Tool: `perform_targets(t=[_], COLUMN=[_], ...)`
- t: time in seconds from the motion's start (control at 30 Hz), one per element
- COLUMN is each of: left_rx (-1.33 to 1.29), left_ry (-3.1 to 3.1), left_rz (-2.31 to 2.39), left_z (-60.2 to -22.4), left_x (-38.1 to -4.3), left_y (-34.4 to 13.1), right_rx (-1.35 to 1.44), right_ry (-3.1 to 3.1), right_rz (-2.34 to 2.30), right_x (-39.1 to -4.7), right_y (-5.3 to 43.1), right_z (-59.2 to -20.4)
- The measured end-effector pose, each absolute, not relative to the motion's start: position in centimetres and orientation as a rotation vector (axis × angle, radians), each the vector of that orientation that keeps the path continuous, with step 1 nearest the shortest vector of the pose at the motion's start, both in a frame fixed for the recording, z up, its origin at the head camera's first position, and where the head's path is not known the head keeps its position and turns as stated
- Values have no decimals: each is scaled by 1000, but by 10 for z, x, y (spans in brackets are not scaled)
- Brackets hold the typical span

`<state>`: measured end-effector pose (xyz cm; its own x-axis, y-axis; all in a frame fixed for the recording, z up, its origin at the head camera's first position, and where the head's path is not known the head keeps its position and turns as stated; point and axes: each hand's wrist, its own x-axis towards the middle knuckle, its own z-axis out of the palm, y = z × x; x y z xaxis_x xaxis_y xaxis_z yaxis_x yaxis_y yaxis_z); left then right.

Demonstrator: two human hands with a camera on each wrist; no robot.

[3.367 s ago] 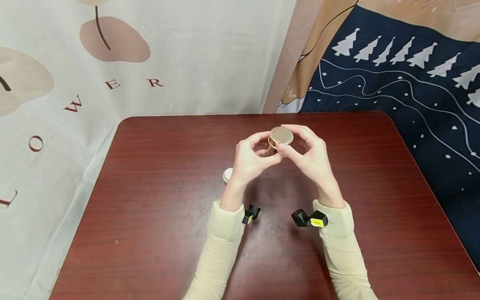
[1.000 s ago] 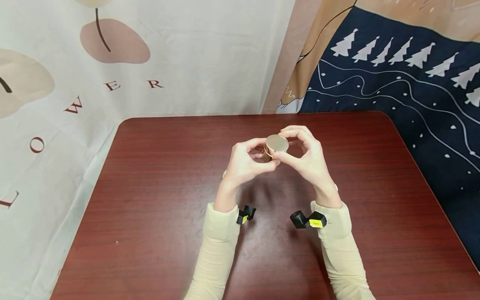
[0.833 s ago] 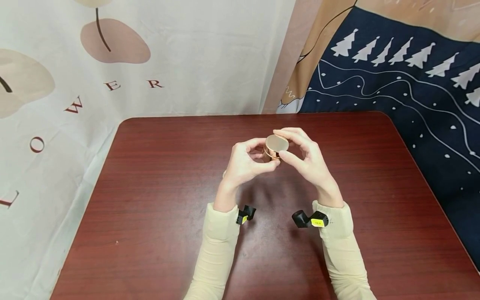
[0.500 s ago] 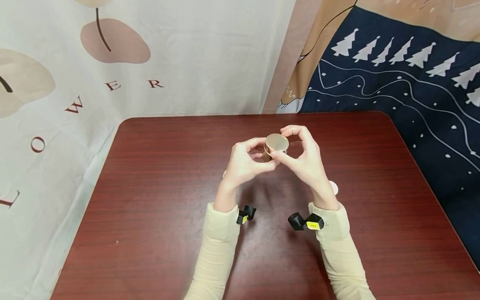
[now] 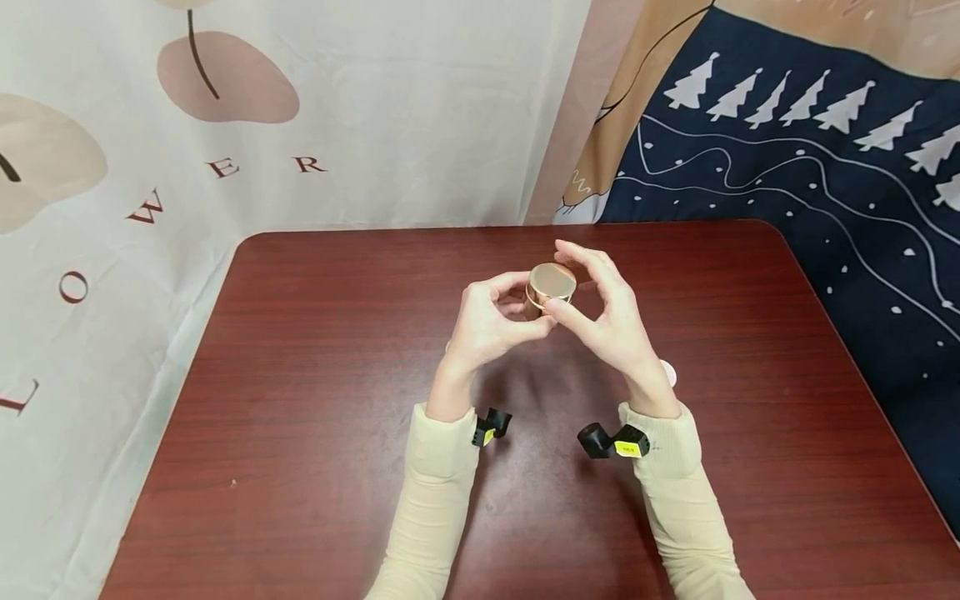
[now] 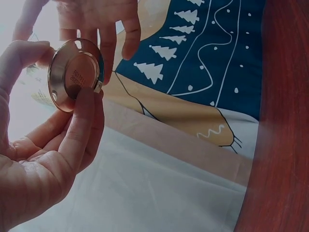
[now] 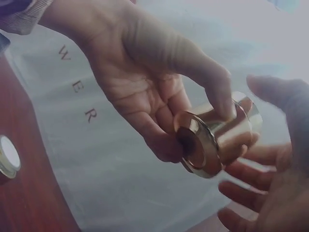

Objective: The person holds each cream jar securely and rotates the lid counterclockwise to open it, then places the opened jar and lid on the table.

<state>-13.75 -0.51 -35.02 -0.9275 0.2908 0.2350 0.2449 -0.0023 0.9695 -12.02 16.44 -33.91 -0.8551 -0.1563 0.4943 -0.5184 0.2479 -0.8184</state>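
Note:
A gold round container with a flat top is held up above the table. In the left wrist view its flanged underside shows small printed text. My left hand grips the lower part between thumb and curled fingers. At the upper part, my right hand stands around the container with its fingers spread and extended. The right wrist view shows the fingers of that right hand apart from the gold surface. Its thumb tip lies close to the rim; I cannot tell whether it touches.
A white-topped round piece lies on the table, partly hidden behind the right wrist. Another pale round thing barely shows behind the left wrist. Printed cloths hang behind the table.
The container has come slightly left and nearer since the oldest frame. My right fingers closed on it, then spread off it again. The white piece by the right wrist has become visible.

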Motion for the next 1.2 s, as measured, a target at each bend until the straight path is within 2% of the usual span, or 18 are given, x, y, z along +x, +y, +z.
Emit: perform_targets(t=[0.23, 0.67, 0.97, 1.2], left_rx=[600, 606, 603, 595], left_ry=[2200, 2223, 2258, 2254], left_rz=[2124, 2114, 2103, 2104], left_z=[-349, -351, -351, -350], left_x=[-137, -137, -137, -136], left_y=[-5, -5, -5, -5], right_rx=[489, 748, 427, 473], right_ry=[-2183, -2177, -2228, -2149], right_rz=[1662, 1717, 1650, 1724], right_x=[-119, -123, -111, -108], right_y=[159, 167, 154, 151], right_z=[-339, -342, -325, -320])
